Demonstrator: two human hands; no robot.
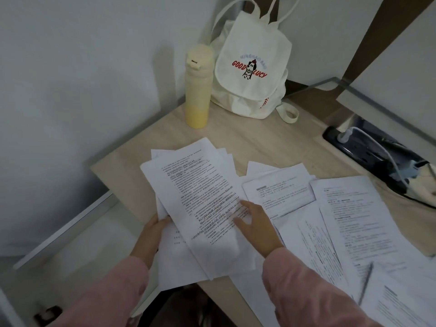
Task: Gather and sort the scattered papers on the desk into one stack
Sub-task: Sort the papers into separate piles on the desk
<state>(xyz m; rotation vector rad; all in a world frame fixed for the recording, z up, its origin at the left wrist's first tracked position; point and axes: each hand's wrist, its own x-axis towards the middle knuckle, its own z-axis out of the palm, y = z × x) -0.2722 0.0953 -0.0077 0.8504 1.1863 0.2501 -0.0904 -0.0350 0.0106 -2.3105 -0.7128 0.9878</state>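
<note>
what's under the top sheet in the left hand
Several more white sheets fan out beneath the top sheet, gripped by the left hand. How many, and most of their print, is covered.

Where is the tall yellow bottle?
In the head view, the tall yellow bottle stands upright at the far left of the pale wooden desk, just left of the cream canvas backpack.

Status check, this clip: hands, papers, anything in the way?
Left hand grips fanned bundle of white printed sheets. Right hand flat on it. Loose printed sheets scattered right. Yellow plastic bottle behind, apart.
</note>
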